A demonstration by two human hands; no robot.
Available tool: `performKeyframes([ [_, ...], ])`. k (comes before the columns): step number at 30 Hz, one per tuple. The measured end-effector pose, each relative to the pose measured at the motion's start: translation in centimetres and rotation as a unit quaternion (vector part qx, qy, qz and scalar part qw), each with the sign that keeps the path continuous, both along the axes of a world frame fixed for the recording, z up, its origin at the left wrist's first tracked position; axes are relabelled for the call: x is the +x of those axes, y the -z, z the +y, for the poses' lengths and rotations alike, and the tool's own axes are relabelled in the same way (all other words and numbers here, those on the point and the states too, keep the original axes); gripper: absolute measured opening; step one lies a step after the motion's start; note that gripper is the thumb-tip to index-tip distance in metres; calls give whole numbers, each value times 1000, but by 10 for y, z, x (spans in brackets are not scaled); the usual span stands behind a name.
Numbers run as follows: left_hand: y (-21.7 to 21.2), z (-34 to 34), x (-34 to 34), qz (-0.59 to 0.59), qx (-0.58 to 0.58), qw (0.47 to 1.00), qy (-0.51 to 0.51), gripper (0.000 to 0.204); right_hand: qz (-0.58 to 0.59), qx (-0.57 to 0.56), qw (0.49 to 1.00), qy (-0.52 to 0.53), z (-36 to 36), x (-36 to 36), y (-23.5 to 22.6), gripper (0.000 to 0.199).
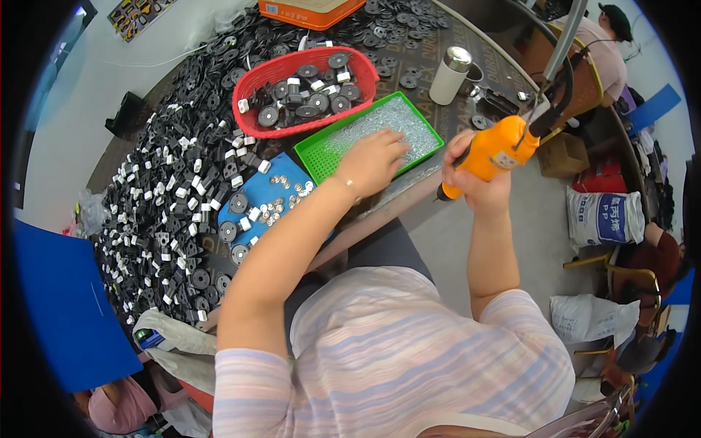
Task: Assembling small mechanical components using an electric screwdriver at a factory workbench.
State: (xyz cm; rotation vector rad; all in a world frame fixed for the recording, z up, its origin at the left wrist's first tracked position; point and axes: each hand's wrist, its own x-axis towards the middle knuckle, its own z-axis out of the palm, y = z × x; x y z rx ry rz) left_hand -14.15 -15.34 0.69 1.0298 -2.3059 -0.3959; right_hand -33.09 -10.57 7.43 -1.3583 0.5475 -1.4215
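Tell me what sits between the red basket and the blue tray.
In the head view, loose black-and-white parts lie between the red basket and the blue tray; the green tray borders them.

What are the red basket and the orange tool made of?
The red basket looks like moulded plastic: shiny, bright, with a slotted wall. The orange tool in the right hand seems a smooth, glossy plastic shell with a dark tip, likely metal, though too small to tell.

You wear a short-sleeved top striped in pale pink, lilac and white, its sleeves ending above your elbows. A thin bracelet (351, 187) circles your left wrist, just below the green tray (312, 152). Both forearms are bare.
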Motion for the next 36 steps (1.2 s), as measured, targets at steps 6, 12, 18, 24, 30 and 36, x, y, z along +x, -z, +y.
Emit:
performKeyframes([
  [6,12,-42,-31,-38,3,995,88,23,-21,11,999,-24,6,-31,1,35],
  [12,14,-37,-7,-66,-29,988,138,14,-23,26,999,-11,0,-31,8,38],
  [18,11,-7,33,-115,6,987,113,23,11,-4,1000,26,-5,-17,16,33],
  [24,0,7,80,-240,61,967,64,39,-19,15,1000,-11,-6,-10,18,34],
  [30,3,14,80,-252,104,962,-36,45,-18,19,1000,-17,-5,-10,19,34],
  [36,9,6,28,-248,150,950,-113,63,-6,11,1000,-9,-4,-13,19,33],
])
